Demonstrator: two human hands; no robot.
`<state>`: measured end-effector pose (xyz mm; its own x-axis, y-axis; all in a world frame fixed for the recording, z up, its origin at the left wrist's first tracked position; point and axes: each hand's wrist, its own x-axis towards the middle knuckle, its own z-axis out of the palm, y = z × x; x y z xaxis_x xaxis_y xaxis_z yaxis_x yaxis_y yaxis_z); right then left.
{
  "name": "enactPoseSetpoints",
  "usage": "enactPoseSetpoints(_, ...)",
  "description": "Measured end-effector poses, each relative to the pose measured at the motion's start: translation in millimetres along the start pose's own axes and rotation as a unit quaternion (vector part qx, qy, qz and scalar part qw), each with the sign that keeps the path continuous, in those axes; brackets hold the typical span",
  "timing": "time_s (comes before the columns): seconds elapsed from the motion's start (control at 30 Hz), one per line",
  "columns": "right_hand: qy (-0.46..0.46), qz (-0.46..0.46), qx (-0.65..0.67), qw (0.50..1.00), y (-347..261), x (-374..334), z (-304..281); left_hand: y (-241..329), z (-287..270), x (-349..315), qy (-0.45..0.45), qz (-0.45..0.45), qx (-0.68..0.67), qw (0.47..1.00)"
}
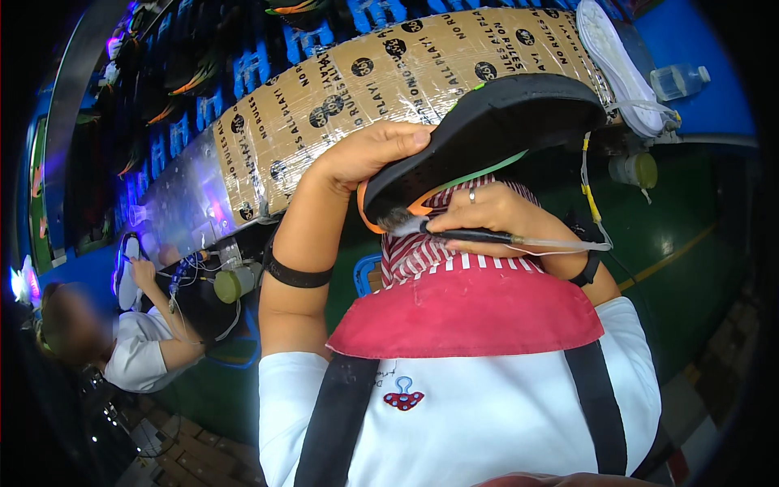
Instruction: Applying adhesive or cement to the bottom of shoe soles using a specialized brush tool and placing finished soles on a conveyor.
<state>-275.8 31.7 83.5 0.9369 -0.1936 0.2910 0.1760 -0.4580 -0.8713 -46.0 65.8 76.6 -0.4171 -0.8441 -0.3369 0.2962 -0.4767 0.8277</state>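
My left hand (pixel 369 154) grips the near left part of a large black shoe sole (pixel 487 122), thumb on top. The sole has orange and green along its edge and is tilted above my apron. In my right hand (pixel 495 215), with a ring on one finger, is a brush (pixel 466 235) with a dark handle and a thin clear tube trailing from its back end. Its bristles meet the orange-edged near end of the sole; whether they press on it I cannot tell. The fingertips of my left hand are hidden behind the sole.
A bench covered in printed brown wrap (pixel 349 97) curves beyond my hands. A white sole (pixel 621 65), a clear plastic bottle (pixel 680 81) and a yellowish-capped jar (pixel 637 170) are at the right. Blue racks (pixel 260 69) stand behind. At left, a co-worker's hand (pixel 144 272) holds a shoe piece.
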Motion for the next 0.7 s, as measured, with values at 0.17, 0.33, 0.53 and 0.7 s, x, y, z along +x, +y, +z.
enactPoseSetpoints(0.17,0.018,-0.007,0.068,0.997,-2.4,0.6,-7.2,-1.4,-3.7,-1.3,0.001,-0.020,0.006,1.000)
enactPoseSetpoints(0.33,0.043,-0.006,0.014,0.999,6.0,1.2,0.3,-2.4,-2.8,1.7,0.011,-0.026,0.025,0.999)
enactPoseSetpoints(0.53,0.088,0.040,0.096,0.991,-1.2,0.6,-23.7,-26.1,-21.9,0.0,0.162,0.050,-0.198,0.966)
enactPoseSetpoints(0.7,0.289,0.115,0.233,0.922,-8.8,7.0,-38.2,-29.0,-11.9,4.9,0.168,0.360,-0.207,0.894)
